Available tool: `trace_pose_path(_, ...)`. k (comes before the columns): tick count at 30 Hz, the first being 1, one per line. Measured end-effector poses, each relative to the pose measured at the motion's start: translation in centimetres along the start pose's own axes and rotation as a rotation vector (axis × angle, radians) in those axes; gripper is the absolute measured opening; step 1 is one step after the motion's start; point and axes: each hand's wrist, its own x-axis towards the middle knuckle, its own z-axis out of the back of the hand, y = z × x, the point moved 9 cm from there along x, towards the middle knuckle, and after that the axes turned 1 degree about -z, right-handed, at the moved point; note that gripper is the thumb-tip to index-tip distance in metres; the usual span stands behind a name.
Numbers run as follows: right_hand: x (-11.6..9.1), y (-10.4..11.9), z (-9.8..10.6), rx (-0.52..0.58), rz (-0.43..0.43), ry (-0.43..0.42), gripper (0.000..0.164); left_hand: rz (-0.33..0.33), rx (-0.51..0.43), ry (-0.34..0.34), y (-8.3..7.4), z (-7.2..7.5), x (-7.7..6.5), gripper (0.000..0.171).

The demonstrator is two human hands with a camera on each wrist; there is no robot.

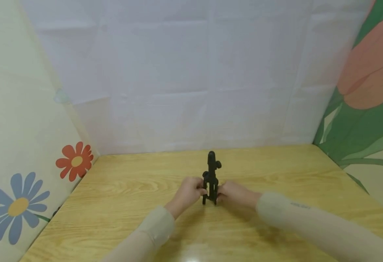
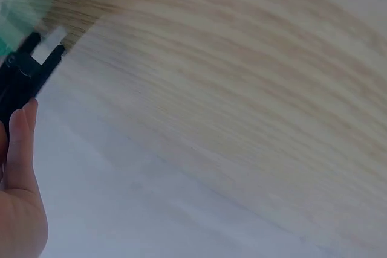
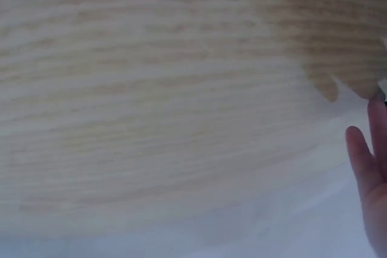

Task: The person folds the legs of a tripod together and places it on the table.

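A small black tripod-like stand (image 1: 212,174) is upright on the wooden table, with a knob on either side and narrow legs pointing down. My left hand (image 1: 189,189) pinches its left leg between thumb and fingers. On the opposite side, my right hand (image 1: 236,194) holds the lower right leg, its fingertips partly behind it. The left wrist view has the forked black end of the stand (image 2: 24,74) above the thumb. Only a sliver of black shows by the right hand (image 3: 373,191) in the right wrist view, so most of that grip is hidden.
The wood-grain table (image 1: 129,203) reaches back to a creased white sheet (image 1: 178,80). Flower-patterned panels close off both sides, with a red flower (image 1: 76,161) at left and a large pink tulip (image 1: 374,69) at right.
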Motion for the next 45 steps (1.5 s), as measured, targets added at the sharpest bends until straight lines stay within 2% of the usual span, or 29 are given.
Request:
trace_pose_path(4,-0.1,-0.6,0.3,-0.014,-0.061,-0.015,0.010,-0.011,0.020,-0.031,-0.3,0.0,-0.3,0.012)
trace_pose_path(7,-0.1,-1.0,0.5,0.009,-0.106,-0.005,0.006,0.030,0.001,-0.042,-0.3,-0.2,-0.5,0.011)
trace_pose_path(10,-0.2,-1.6,0.6,0.117,-0.190,0.010,0.008,0.071,-0.030,-0.042,-0.2,-0.3,-0.7,0.007)
trace_pose_path(14,-0.5,-1.9,0.9,0.270,-0.250,0.001,0.013,0.078,-0.084,0.020,-0.2,-0.5,-1.2,0.003)
trace_pose_path(17,-0.7,-1.6,1.3,0.285,-0.237,-0.010,0.011,0.076,-0.133,0.070,0.1,-0.4,-1.7,0.011)
trace_pose_path(19,-0.8,-1.5,1.3,0.286,-0.237,-0.015,0.009,0.086,-0.141,0.076,0.5,-0.2,-1.9,0.015)
trace_pose_path(24,-0.8,-1.3,1.2,0.317,-0.252,-0.040,0.008,0.098,-0.107,0.023,1.1,0.5,-1.8,0.021)
trace_pose_path(28,-0.6,-1.2,1.5,0.295,-0.251,-0.085,0.007,0.036,-0.113,-0.022,0.9,0.7,-1.0,0.020)
trace_pose_path(31,-0.6,-1.5,1.7,0.251,-0.283,-0.111,0.008,0.013,-0.141,-0.028,0.9,0.4,-0.5,0.019)
trace_pose_path(33,-0.8,-1.8,1.8,0.221,-0.323,-0.119,0.009,0.021,-0.158,-0.026,0.8,0.1,-0.2,0.018)
trace_pose_path(37,-1.2,-2.2,2.1,0.155,-0.371,-0.113,0.007,0.028,-0.135,-0.043,0.6,0.0,-0.1,0.014)
trace_pose_path(40,-1.4,-1.9,2.0,0.137,-0.346,-0.090,0.004,0.004,-0.097,-0.060,0.4,0.1,-0.2,0.009)
trace_pose_path(45,-1.7,-0.6,1.6,0.146,-0.261,-0.033,0.004,-0.072,-0.063,-0.069,-0.1,0.1,-0.4,0.004)
